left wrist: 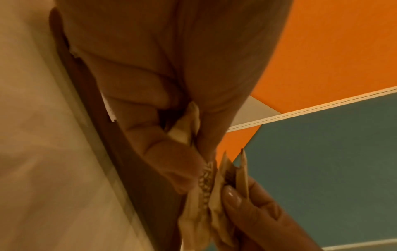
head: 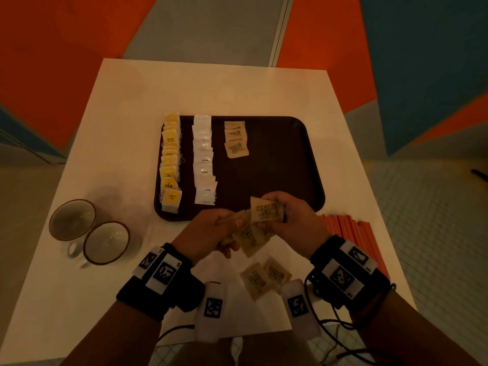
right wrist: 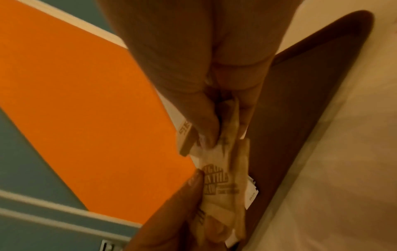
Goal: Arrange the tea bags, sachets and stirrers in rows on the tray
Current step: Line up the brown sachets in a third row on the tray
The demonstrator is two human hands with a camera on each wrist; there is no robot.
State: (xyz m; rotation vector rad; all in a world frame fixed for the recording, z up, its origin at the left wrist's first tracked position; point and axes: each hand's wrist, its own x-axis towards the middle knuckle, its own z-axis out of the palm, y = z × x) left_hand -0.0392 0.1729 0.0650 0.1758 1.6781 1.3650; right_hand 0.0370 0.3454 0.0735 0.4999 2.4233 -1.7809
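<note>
A dark brown tray [head: 290,159] lies on the white table. On it run a row of yellow tea bags [head: 170,162], a row of white coffee sachets [head: 203,159] and a short row of brown sugar sachets [head: 235,140]. Just in front of the tray's near edge, my left hand [head: 211,231] grips a bundle of brown sugar sachets [head: 248,237]. My right hand [head: 293,215] pinches one brown sugar sachet [head: 266,211] at the top of that bundle. The wrist views show the sachets [left wrist: 204,195] [right wrist: 221,183] held between both hands' fingers. Orange stirrers [head: 351,233] lie right of my right hand.
Two empty cups [head: 72,220] [head: 107,241] stand on the table at the left. Two loose brown sachets [head: 265,278] lie on the table between my wrists. The tray's right half is bare. The table's edges [head: 390,233] are close on both sides.
</note>
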